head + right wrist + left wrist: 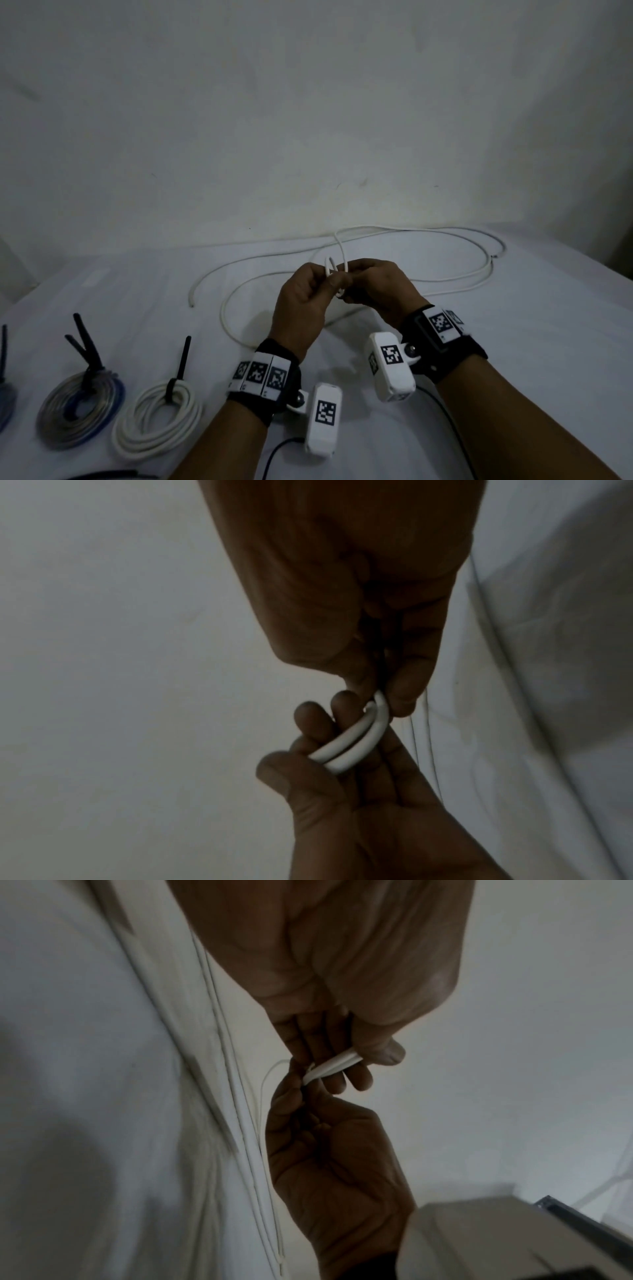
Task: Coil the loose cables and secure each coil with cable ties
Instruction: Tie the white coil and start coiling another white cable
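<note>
The white cable (394,236) sprawls in loose loops over the white sheet (513,342), and I hold its near end raised above them. My left hand (305,301) pinches two small turns between thumb and fingers; my right hand (376,291) pinches the same turns from the other side. Left of that cable lie a tied white coil (157,421) and a tied grey-blue coil (80,411).

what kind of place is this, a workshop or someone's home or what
Hard to say for sure: probably a plain room set up for recording, not a workshop. A white cloth covers the table, against a bare white wall. Tied coils lie in a row while both hands work a loose white cable.
</note>
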